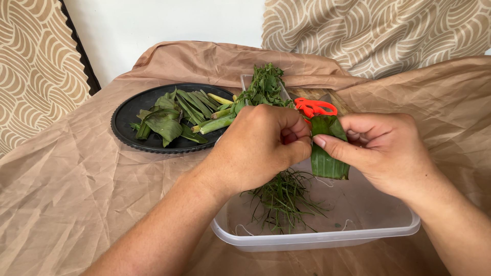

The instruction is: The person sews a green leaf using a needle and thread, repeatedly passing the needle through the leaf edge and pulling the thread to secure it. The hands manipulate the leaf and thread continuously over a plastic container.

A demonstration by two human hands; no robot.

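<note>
Mid-frame, over the clear plastic tub: left hand fisted on a bunch of green herbs, right hand pinching a folded green leaf. Best kept taut and snug above the tub, clear of the orange scissors behind

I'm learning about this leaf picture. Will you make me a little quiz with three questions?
1. True or false: both hands hold the folded green leaf.
2. Where do the thin green stems lie? A) in the clear plastic tub B) on the black round tray C) on the floor
3. What colour are the scissor handles behind the leaf?

Key: 1 true, the left hand and right hand both pinch it. 2 A. 3 Orange-red.
</note>
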